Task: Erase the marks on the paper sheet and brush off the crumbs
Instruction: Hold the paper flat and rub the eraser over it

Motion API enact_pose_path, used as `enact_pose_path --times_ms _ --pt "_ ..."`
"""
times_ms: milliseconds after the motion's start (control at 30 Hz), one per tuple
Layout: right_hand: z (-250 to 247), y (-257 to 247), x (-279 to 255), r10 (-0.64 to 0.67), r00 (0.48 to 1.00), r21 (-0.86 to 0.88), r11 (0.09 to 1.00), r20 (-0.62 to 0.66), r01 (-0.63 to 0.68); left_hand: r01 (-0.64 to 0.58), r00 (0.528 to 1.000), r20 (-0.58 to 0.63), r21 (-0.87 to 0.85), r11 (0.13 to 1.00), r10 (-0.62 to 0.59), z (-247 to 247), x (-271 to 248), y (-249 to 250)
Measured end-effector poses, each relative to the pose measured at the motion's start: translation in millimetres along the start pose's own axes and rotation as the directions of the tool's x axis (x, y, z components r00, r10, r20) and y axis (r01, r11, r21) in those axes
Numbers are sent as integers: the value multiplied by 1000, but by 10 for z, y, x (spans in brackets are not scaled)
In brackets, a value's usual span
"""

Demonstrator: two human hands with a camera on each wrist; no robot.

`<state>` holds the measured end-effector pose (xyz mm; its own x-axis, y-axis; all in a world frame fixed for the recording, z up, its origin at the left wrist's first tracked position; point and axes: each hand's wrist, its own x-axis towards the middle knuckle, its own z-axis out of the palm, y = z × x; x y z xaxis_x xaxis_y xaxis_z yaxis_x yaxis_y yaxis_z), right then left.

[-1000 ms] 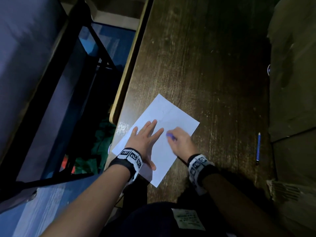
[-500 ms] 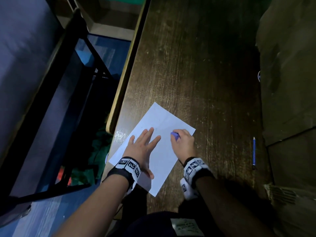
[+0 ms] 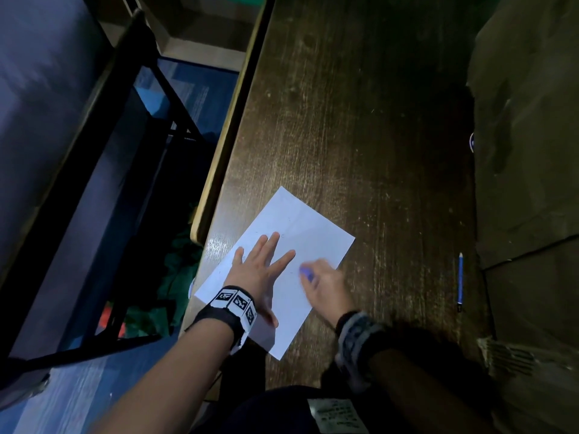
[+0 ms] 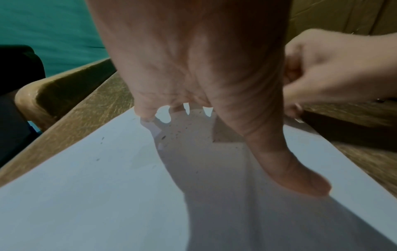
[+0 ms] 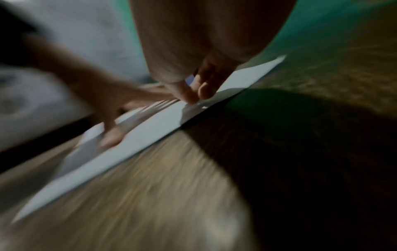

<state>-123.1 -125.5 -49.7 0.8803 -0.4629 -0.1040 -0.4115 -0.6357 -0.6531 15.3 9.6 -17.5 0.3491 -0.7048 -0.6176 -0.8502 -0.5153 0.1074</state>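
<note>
A white paper sheet (image 3: pixel 300 233) lies tilted on the dark wooden table (image 3: pixel 360 120), near its front left corner. My left hand (image 3: pixel 260 264) lies flat on the sheet with fingers spread, pressing it down. My right hand (image 3: pixel 322 283) pinches a small blue eraser (image 3: pixel 306 272) and holds it against the paper beside the left fingertips. In the left wrist view, dark eraser crumbs (image 4: pixel 178 134) speckle the sheet (image 4: pixel 86 195) under my palm. The right wrist view is blurred; a bit of the eraser (image 5: pixel 190 79) shows between the fingers.
A blue pencil (image 3: pixel 460 281) lies on the table to the right of the sheet. Brown cardboard (image 3: pixel 526 120) stands along the right edge. The table's left edge (image 3: pixel 225 151) runs close to the paper, with a black metal frame (image 3: pixel 131 151) and floor beyond.
My right hand with the eraser has slid back toward me and leftward across the sheet. The left hand stays pressed on the paper.
</note>
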Motion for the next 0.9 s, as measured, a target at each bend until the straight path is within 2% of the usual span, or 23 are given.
enact_pose_path --times_ms 33,67,100,133,167,233,300,333,367,400,433,467,500,533,567,633,667,700,733,767,800,833,900 --pt "31 -93 -185 -157 975 27 988 157 154 5 1000 -2 -4 1000 -5 8 10 3" --pt "23 -141 -316 -275 911 47 961 306 274 10 1000 -3 -9 1000 -10 15 17 5" --pt "-14 -119 -337 -330 855 46 939 400 341 13 1000 -3 -9 1000 -13 18 26 1" --pt "-75 -79 -257 -332 852 35 937 405 348 12 1000 3 -6 1000 -12 14 23 0" --pt "-141 -24 -127 -287 896 16 954 337 300 6 1000 14 -2 1000 -6 11 23 4" --pt "-248 129 164 -86 992 -13 996 88 88 1 1000 27 2 1000 -1 4 17 16" --pt "-276 252 323 112 984 -4 993 -137 -114 5 1000 21 -1 1000 -5 6 19 30" --pt "-246 225 301 147 973 -2 989 -177 -150 10 1000 18 -4 1000 -10 11 24 36" --pt "-175 170 212 140 979 -1 990 -150 -142 15 1000 18 -2 1000 -15 17 32 41" --pt "-104 87 72 70 996 18 997 -55 -69 19 1000 19 2 1000 -19 17 43 49" --pt "-43 1 -106 -62 995 44 997 83 58 21 1000 21 10 1000 -21 15 53 52" --pt "-8 -45 -266 -202 954 67 979 222 192 20 999 28 20 1000 -20 7 58 56" --pt "-31 -31 -320 -274 903 72 961 331 266 18 999 35 29 999 -19 -3 60 57" --pt "-96 9 -254 -271 891 51 961 363 271 16 999 37 38 999 -17 -14 53 57" --pt "-173 73 -123 -215 923 1 974 319 226 14 999 34 44 999 -16 -23 45 59" --pt "-347 247 170 -55 997 -43 997 46 57 12 999 30 43 999 -13 -29 25 67" --pt "-416 334 279 23 994 -37 999 -109 -27 13 999 31 40 999 -14 -27 20 68" --pt "-423 374 326 84 975 -25 996 -207 -91 13 999 31 38 999 -15 -27 16 67" --pt "-362 343 299 110 965 -15 993 -239 -117 14 999 33 39 999 -15 -27 13 69" --pt "-250 265 201 95 973 4 995 -212 -97 12 999 34 46 999 -13 -23 12 68" --pt "-114 164 58 27 992 28 999 -121 -24 10 999 32 55 998 -11 -21 14 67" --pt "-12 74 -112 -94 996 50 994 9 93 8 1000 30 58 998 -10 -20 18 63" --pt "32 52 -277 -280 930 68 960 239 272 11 999 33 47 999 -12 -33 25 59"
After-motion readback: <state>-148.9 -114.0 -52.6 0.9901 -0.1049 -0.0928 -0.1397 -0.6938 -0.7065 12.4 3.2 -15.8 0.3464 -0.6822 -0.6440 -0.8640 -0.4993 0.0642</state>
